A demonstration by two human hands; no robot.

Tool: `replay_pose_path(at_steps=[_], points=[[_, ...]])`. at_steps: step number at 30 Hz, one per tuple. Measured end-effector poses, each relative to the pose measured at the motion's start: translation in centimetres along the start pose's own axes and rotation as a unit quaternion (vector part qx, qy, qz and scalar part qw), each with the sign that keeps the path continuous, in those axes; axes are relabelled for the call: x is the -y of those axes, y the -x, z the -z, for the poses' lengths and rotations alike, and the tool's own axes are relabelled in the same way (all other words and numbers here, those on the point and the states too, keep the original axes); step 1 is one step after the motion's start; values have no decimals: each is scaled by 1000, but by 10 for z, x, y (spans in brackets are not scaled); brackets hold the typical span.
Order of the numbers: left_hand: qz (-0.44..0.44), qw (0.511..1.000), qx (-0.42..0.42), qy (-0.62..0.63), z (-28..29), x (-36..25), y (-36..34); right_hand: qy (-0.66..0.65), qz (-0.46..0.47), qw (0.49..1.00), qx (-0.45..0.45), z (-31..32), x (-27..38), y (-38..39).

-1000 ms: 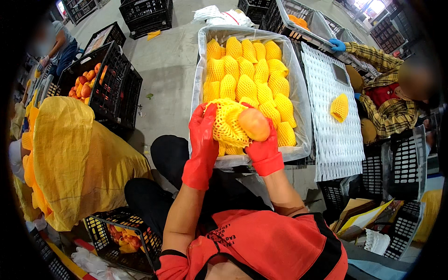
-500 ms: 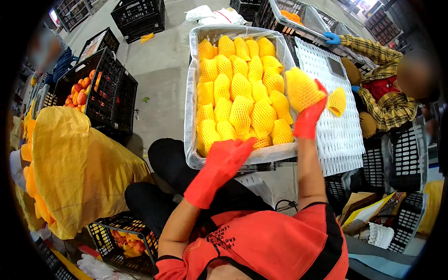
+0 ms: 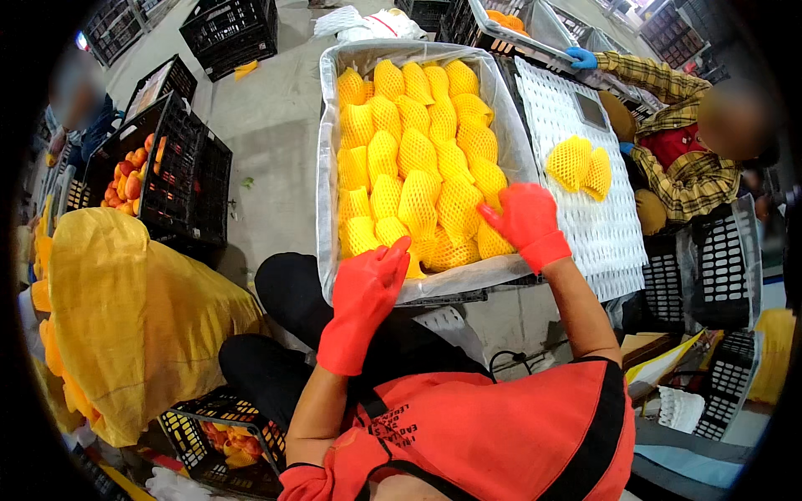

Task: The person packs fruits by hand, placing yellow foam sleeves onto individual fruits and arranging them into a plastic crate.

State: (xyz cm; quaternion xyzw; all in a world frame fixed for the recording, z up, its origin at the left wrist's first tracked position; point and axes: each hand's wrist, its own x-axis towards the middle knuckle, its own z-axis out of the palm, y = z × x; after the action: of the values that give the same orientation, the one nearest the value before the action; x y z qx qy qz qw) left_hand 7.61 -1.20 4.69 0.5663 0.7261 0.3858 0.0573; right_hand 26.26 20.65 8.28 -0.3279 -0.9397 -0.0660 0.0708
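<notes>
A lined crate (image 3: 327,167) holds rows of yellow foam net sleeves (image 3: 418,150), bulging as if round something inside. My left hand (image 3: 366,292), in a red rubber glove, is at the crate's near left edge. Its fingers stretch over the sleeves of the nearest row, with no object visible in them. My right hand (image 3: 530,224), gloved alike, hovers at or touches the crate's near right side. Its thumb stands apart and points at the sleeves; the other fingertips are partly hidden. Two yellow net pieces (image 3: 569,163) lie side by side on the white foam sheet (image 3: 589,242) to the right.
A black crate of orange-red fruit (image 3: 188,167) stands at the left, behind a yellow cloth (image 3: 142,309). Another crate with fruit (image 3: 225,442) is at lower left. A person in a checked sleeve and blue gloves (image 3: 582,58) sits at right. A dark flat device (image 3: 591,110) lies on the sheet.
My right hand has let go of a yellow net piece, now on the white sheet, and moved down and left to the crate. My left hand has shifted left, its fingers straighter.
</notes>
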Motion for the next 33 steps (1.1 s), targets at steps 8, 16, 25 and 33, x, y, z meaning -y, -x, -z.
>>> replay_pose_path(at_steps=[8,16,25,33], points=[[-16,1000,4,0,3,-1,-2,-91,-16,977,194,-15,14,15],[-53,976,-38,209,18,-22,-10,-551,-209,801,-106,-8,30,24],[-50,936,-90,336,1,-24,-18,-707,-45,689,-154,-15,97,5],[-5,914,-269,302,-5,-16,-18,-808,-25,561,-180,1,174,12]])
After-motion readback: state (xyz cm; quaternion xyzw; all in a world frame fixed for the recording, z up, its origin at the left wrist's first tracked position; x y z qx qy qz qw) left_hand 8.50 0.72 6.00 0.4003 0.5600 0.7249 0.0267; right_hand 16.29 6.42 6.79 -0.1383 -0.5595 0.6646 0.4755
